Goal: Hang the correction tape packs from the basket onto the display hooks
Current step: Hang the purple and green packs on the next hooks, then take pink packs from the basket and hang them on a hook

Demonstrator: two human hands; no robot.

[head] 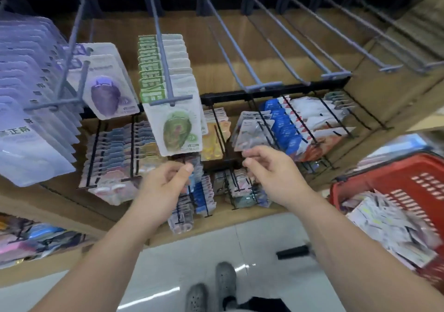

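My right hand [269, 170] pinches the lower edge of a grey-and-clear correction tape pack [249, 132], which sits at the front of a black display hook [266, 124] in the middle row. My left hand [165, 184] is curled with thumb and fingers pinching the top of a pack [195, 165] just under the hanging green packs [175, 124]. The red basket [374, 182] stands low on the right with several loose packs [389, 227] heaped inside. Both hands are about a hand's width apart in front of the shelf.
Long grey hooks [242, 57] stick out empty at the upper right. Purple packs [105, 90] and pale violet packs [28, 90] fill the hooks on the left. Blue and red-white packs [288, 129] hang right of my hand. The basket's black handle [293, 251] and my shoes [225, 278] are above the tiled floor.
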